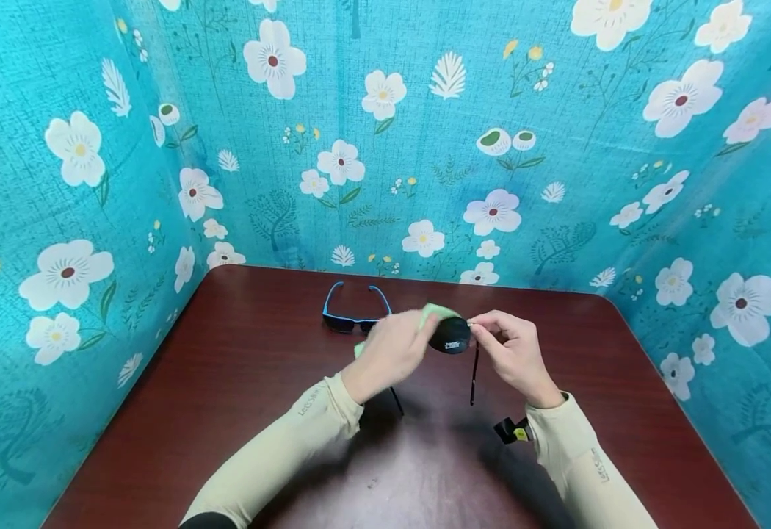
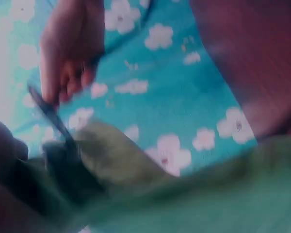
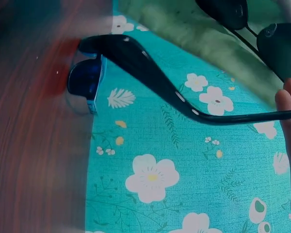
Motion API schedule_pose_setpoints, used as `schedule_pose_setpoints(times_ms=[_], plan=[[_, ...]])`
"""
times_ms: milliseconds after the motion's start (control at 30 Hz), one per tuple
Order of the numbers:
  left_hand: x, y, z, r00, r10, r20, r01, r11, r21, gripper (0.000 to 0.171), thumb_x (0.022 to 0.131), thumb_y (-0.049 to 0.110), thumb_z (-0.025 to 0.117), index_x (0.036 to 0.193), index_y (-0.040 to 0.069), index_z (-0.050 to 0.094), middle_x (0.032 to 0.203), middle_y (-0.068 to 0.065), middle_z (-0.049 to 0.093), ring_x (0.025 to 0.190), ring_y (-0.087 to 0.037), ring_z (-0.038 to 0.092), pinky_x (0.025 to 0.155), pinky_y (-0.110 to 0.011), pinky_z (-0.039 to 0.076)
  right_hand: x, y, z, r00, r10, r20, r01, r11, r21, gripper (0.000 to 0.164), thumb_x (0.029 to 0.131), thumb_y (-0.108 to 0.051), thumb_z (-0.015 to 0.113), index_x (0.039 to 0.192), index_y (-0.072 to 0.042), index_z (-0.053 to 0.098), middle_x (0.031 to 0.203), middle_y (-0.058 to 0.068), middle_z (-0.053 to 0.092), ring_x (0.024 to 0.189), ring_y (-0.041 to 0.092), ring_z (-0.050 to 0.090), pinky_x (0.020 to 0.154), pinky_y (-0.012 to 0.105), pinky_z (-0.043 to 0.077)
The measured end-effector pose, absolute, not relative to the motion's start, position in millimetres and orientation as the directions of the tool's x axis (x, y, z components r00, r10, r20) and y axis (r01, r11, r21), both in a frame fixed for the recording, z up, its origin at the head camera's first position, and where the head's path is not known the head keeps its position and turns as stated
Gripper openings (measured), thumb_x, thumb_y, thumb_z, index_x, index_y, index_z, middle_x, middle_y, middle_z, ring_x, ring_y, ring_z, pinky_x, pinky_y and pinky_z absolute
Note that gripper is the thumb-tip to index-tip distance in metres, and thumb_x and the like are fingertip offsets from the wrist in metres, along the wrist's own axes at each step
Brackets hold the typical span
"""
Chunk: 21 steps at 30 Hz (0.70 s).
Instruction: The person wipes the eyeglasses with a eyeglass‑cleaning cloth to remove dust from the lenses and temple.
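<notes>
Dark sunglasses (image 1: 450, 336) with black temples are held up above the table. At the lens's outer edge, near the hinge, my right hand (image 1: 512, 354) pinches them between thumb and fingers. My left hand (image 1: 392, 349), blurred, grips a light green cloth (image 1: 436, 314) against the lens side and hides the other lens. In the right wrist view the cloth (image 3: 199, 43) hangs behind both lenses, and one black temple (image 3: 160, 87) stretches across the picture. The left wrist view is badly blurred; the cloth (image 2: 218, 189) fills its lower part.
Blue-framed sunglasses (image 1: 349, 324) rest on the dark red-brown table (image 1: 260, 382) near its back edge, just behind my left hand. A turquoise flowered curtain (image 1: 385, 147) encloses the back and sides. Beside the right cuff is a small black item (image 1: 506, 431) with a yellow label.
</notes>
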<state>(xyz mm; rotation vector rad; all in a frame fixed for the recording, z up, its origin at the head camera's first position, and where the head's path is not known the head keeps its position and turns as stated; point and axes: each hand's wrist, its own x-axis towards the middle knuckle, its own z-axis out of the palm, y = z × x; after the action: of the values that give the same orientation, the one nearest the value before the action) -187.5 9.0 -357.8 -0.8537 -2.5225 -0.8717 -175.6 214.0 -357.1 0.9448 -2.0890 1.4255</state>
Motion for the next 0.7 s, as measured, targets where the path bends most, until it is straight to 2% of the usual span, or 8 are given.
schedule_pose_setpoints(times_ms=[67,133,200,300,533,633,700], plan=[[-181.5,15.6,-357.9,-0.712,0.527,0.464,0.699,0.592,0.401,0.041,0.096,0.035,0.026,0.124,0.017,0.051,0.110,0.001,0.057,0.097,-0.010,0.054,0.076,-0.024,0.044,-175.9,212.9,-356.8,-0.671,-0.273,0.690,-0.742,0.228,-0.631,0.017,0.076,0.015,0.057,0.088,0.005,0.063,0.065,0.011,0.060,0.055,0.015,0.055,0.045,0.022,0.043],[-176.8,19.2,-358.1,-0.668,0.592,0.452,0.742,0.571,0.350,0.044,0.096,0.033,0.027,0.130,0.011,0.043,0.126,-0.004,0.047,0.114,-0.011,0.044,0.090,-0.024,0.035,-176.3,212.5,-356.6,-0.671,-0.260,0.694,-0.741,0.219,-0.635,0.017,0.076,0.016,0.056,0.087,0.006,0.063,0.065,0.010,0.060,0.055,0.016,0.055,0.047,0.021,0.044],[-173.4,20.9,-357.6,-0.632,0.627,0.456,0.771,0.569,0.287,0.045,0.096,0.032,0.029,0.133,0.007,0.036,0.136,-0.007,0.035,0.124,-0.012,0.031,0.099,-0.026,0.024,-176.6,212.9,-356.2,-0.671,-0.254,0.697,-0.741,0.217,-0.635,0.017,0.075,0.017,0.056,0.087,0.006,0.062,0.065,0.010,0.060,0.055,0.014,0.055,0.047,0.022,0.044],[-168.7,21.6,-356.8,-0.568,0.671,0.476,0.808,0.565,0.167,0.045,0.096,0.030,0.033,0.133,0.005,0.036,0.137,-0.009,0.033,0.126,-0.015,0.027,0.101,-0.026,0.020,-176.9,214.4,-356.0,-0.668,-0.251,0.701,-0.744,0.219,-0.631,0.017,0.075,0.018,0.056,0.087,0.006,0.062,0.066,0.010,0.060,0.053,0.012,0.053,0.046,0.022,0.042],[-158.9,19.6,-357.5,-0.403,0.741,0.537,0.854,0.515,-0.071,0.048,0.091,0.030,0.044,0.129,0.002,0.043,0.132,-0.011,0.041,0.124,-0.019,0.031,0.101,-0.028,0.021,-177.4,219.2,-355.7,-0.674,-0.229,0.702,-0.738,0.215,-0.639,0.017,0.077,0.017,0.054,0.089,0.008,0.062,0.072,0.012,0.063,0.050,0.009,0.048,0.042,0.022,0.036],[-156.9,17.9,-358.7,-0.381,0.739,0.555,0.849,0.517,-0.106,0.047,0.090,0.031,0.045,0.127,0.002,0.044,0.130,-0.011,0.042,0.123,-0.019,0.033,0.100,-0.029,0.023,-177.1,219.4,-355.8,-0.679,-0.221,0.700,-0.734,0.212,-0.645,0.017,0.077,0.017,0.054,0.089,0.008,0.062,0.070,0.012,0.062,0.050,0.009,0.047,0.042,0.022,0.035],[-156.4,16.6,-360.3,-0.387,0.724,0.570,0.839,0.533,-0.108,0.046,0.089,0.031,0.046,0.125,0.003,0.047,0.128,-0.010,0.045,0.120,-0.019,0.037,0.098,-0.029,0.028,-176.7,219.0,-356.6,-0.682,-0.219,0.698,-0.732,0.211,-0.648,0.017,0.077,0.017,0.055,0.088,0.008,0.062,0.068,0.014,0.061,0.051,0.010,0.049,0.044,0.021,0.038]])
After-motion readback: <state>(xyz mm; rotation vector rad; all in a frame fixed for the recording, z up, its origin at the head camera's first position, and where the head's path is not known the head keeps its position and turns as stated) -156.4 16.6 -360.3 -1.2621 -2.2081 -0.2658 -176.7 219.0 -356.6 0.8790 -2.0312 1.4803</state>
